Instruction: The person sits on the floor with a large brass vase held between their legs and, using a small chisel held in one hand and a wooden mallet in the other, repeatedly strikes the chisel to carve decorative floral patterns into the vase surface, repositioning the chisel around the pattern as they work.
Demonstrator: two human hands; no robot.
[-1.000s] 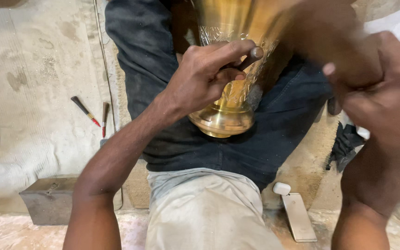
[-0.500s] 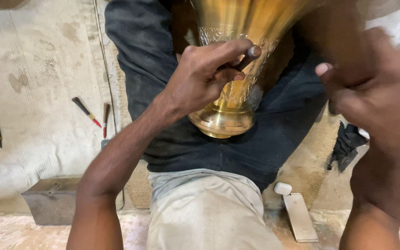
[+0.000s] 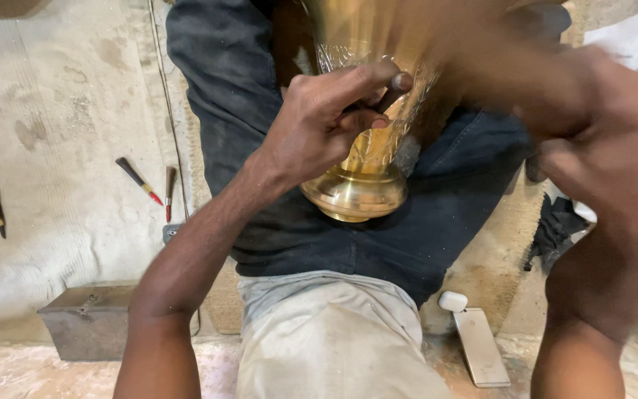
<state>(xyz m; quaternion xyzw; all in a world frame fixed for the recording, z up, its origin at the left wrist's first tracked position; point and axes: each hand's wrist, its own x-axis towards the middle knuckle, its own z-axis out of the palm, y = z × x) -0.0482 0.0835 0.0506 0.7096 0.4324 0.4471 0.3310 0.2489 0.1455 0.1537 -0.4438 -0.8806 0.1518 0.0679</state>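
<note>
Brass vessel (image 3: 363, 174): upper part cut off by top edge. Right hand (image 3: 614, 148): motion-blurred; grip and any tool indeterminable. Left hand (image 3: 326, 125): object pinched at fingertips too small to identify.

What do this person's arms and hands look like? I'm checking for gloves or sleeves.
Both are bare. The left hand and forearm show no glove, sleeve, watch or ring. The right hand is blurred, but it and its forearm also look uncovered. Short, plain nails show on the left fingers.

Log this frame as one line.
left hand: pinching small tool against brass vessel | right hand: blurred, beside vessel | vessel: on lap
</note>
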